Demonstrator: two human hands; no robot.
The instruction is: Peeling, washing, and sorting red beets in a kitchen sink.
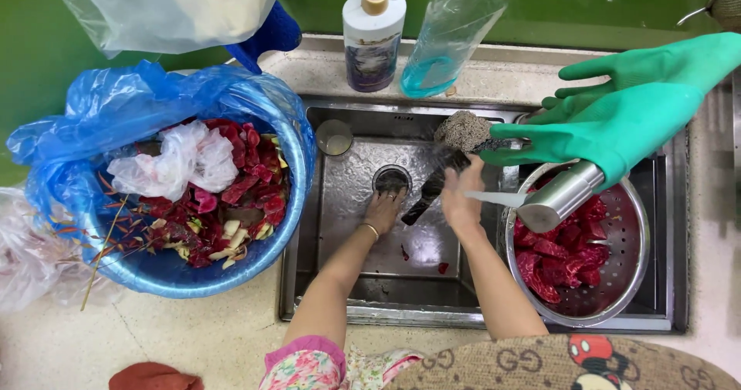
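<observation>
Both forearms down in sink [494, 317]; left hand [384, 211] flat, fingers together; right hand [461, 197] clamped on wet knife [431, 193]; could slip, nick left.

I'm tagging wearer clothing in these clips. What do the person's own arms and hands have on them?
Both forearms and hands are bare, ungloved. The left hand has a thin gold-coloured bangle at the wrist and a ring; its arm ends in a pink floral sleeve. The right hand shows no jewellery.
</observation>
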